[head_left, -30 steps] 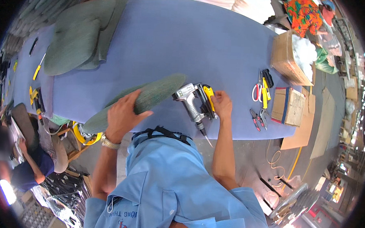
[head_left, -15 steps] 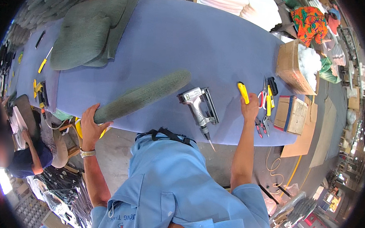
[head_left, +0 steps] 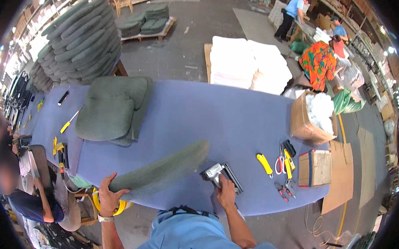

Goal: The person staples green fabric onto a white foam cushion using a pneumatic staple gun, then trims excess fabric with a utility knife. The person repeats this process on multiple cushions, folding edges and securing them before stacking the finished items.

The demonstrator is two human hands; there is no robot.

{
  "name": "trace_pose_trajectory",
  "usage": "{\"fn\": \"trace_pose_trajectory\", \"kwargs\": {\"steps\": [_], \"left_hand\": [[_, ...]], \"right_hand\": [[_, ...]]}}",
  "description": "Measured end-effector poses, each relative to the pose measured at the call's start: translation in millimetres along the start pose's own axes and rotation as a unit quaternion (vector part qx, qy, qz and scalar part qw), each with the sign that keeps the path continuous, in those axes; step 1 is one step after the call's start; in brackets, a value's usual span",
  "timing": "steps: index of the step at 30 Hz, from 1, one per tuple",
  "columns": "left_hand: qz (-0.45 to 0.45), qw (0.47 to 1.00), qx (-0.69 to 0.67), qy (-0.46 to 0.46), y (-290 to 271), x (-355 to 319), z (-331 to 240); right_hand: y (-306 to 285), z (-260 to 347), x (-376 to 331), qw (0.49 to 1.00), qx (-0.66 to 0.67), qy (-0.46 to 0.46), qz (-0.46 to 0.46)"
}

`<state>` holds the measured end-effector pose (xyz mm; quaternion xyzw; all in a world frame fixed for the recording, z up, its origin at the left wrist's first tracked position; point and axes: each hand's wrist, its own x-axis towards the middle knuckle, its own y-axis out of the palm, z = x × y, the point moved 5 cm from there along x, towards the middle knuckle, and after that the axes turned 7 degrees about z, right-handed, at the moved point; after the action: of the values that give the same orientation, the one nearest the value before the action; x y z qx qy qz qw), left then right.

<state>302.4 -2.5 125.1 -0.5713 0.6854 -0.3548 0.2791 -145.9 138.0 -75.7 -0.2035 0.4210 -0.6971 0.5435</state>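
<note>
My left hand [head_left: 110, 195] grips the near left end of a dark green upholstered seat cushion [head_left: 164, 171], which is tipped up on its edge over the blue table. Its far end slants away to the right. My right hand [head_left: 225, 192] is closed around the handle of a silver and black staple gun [head_left: 214, 171], just right of the cushion. A yellow utility knife [head_left: 264, 164] lies on the table to the right of the gun. Beside it are red-handled scissors [head_left: 279, 162], another yellow knife [head_left: 288, 166] and pliers [head_left: 290, 187].
Several green cushions [head_left: 104, 113] lie on the blue table [head_left: 235, 121], at its left. An open carton of white stuffing [head_left: 304, 118] and a small box [head_left: 315, 167] stand at the right. A person [head_left: 32, 184] sits at left; stacked white pads [head_left: 231, 59] stand beyond the far edge.
My right hand has let go of the yellow knife, moved left and taken hold of the staple gun. The view has tilted up, showing more of the room. My left hand keeps the cushion.
</note>
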Motion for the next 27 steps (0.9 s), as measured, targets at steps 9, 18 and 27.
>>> {"fn": "trace_pose_trajectory", "kwargs": {"steps": [9, 18, 27], "left_hand": [[-0.005, 0.981, -0.062, 0.181, -17.0, 60.9, -213.4], [0.048, 0.927, -0.132, 0.348, 19.0, 62.1, -323.4], [0.144, 0.907, -0.12, 0.377, 29.6, 57.7, -316.4]], "right_hand": [[-123.6, 0.0, 51.6, 0.967, 0.167, -0.013, -0.194], [-213.7, 231.3, 55.6, 0.869, 0.268, -0.361, -0.207], [-192.9, 204.5, 83.4, 0.854, 0.371, -0.313, -0.186]]}}
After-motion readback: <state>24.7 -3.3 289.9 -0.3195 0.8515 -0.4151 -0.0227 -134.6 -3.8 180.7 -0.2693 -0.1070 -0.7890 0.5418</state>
